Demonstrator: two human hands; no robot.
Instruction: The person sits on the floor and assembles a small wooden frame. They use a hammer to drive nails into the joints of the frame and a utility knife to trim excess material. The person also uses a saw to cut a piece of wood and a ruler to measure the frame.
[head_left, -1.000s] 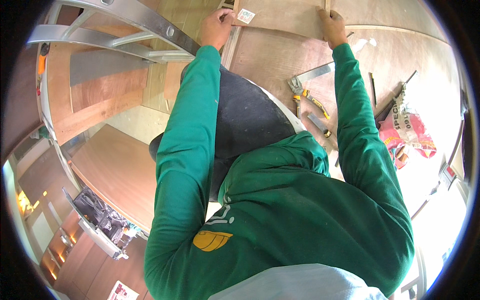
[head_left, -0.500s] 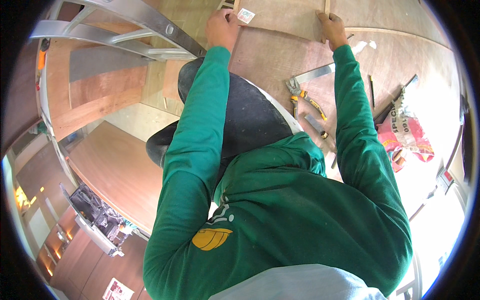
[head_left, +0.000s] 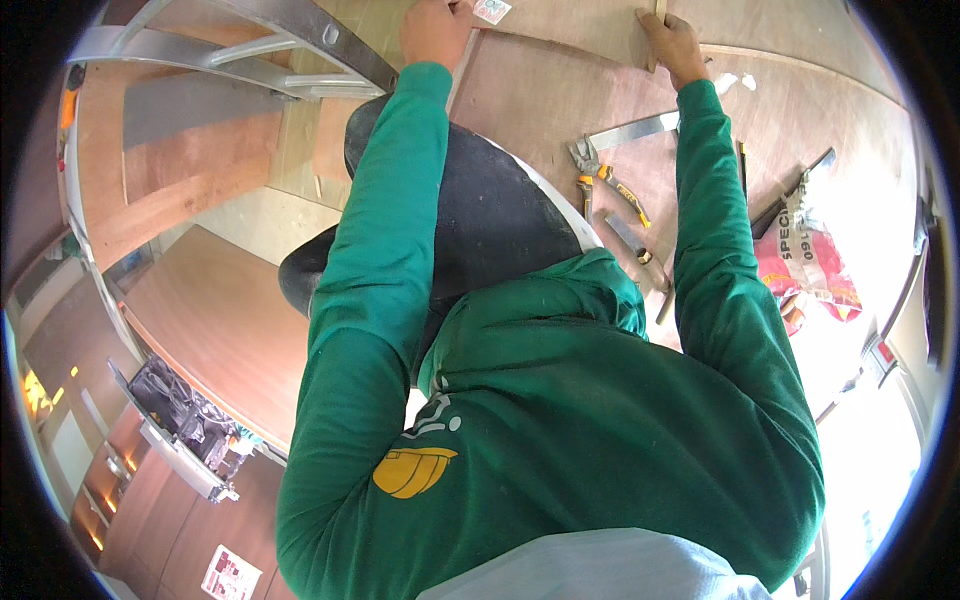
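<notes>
At the top of the view a thin plywood board (head_left: 570, 22) lies over a larger plywood sheet (head_left: 530, 95). My right hand (head_left: 678, 48) is closed, thumb and fingers pinching a narrow wooden strip (head_left: 660, 10) at the board's right side. By the board's left corner, beside a small printed sticker (head_left: 491, 10), my left hand (head_left: 434, 36) is curled closed. Its fingertips meet the picture's upper edge, so what they grip is hidden. Between my forearms, combination pliers (head_left: 606, 180) with yellow-black handles lie on the sheet next to a metal ruler-like blade (head_left: 635, 131).
A chisel-like tool (head_left: 638, 250) lies near my lap. Right of my forearm are a red-and-white bag (head_left: 815, 260) and a dark bar (head_left: 825, 160). An aluminium ladder (head_left: 300, 45) stands at upper left; an open tool case (head_left: 185, 420) sits lower left.
Both hands have shifted slightly: the left up and left, the right a little to the right. The whole view has moved a bit, and the board sits higher in it.
</notes>
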